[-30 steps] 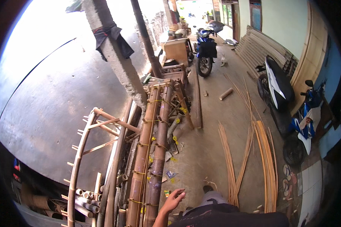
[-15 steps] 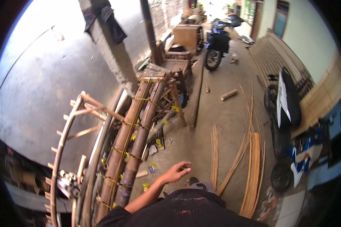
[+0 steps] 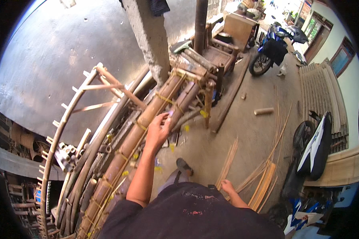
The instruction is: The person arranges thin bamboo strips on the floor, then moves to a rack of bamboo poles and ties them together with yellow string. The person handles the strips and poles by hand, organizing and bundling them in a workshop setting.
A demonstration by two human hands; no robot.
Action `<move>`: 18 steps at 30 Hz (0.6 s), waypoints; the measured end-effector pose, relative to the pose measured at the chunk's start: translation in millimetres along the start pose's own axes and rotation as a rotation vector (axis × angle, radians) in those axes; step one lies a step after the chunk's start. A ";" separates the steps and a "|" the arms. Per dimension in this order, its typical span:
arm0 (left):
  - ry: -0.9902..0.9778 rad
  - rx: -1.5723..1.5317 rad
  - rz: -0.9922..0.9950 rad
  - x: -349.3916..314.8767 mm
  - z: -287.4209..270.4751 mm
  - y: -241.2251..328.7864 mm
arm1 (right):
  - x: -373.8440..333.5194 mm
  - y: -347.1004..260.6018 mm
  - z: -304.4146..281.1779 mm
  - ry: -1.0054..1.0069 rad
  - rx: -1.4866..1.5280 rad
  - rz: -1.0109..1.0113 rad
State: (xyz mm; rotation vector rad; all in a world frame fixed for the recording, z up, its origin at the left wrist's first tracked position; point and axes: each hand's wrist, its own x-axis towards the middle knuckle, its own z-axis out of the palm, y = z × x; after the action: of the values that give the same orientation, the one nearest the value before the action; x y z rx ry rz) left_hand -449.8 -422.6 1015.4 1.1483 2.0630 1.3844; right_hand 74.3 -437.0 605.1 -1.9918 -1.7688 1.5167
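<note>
My left hand reaches out over the long brown bamboo poles, which are bound with yellow ties. Its fingers are loosely bent and hold nothing I can see; whether the fingertips touch a pole I cannot tell. Down by my right side, my right hand is curled closed, with nothing showing in it. In the picture it lies beside thin split bamboo strips on the floor. A wider bundle of strips lies further right. My shoe stands on the concrete between poles and strips.
A curved bamboo frame leans at the left by a concrete post. Ahead are a wooden chair, a parked blue motorbike and a short bamboo piece. Motorbike parts and stacked slatted panels line the right.
The view has swung left. My left hand has risen forward from near my body to over the bamboo poles. My right hand and forearm have come into view, and a foot shows ahead.
</note>
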 end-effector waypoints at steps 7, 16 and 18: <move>0.154 0.289 0.110 144.8 25.3 -34.6 | 88.3 -295.4 13.6 -0.382 0.160 -0.197; 0.079 0.414 -0.126 270.0 126.8 -56.4 | 214.3 -532.6 -5.8 -0.435 0.697 -0.056; 0.076 0.422 -0.205 270.7 134.8 -68.4 | 232.2 -561.8 -8.3 -0.463 0.835 0.023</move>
State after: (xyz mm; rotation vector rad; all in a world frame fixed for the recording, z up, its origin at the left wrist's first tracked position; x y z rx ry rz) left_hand -540.1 -139.7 926.3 1.0096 2.5271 0.9353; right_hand -355.1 -63.5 818.6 -1.3066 -0.8989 2.3296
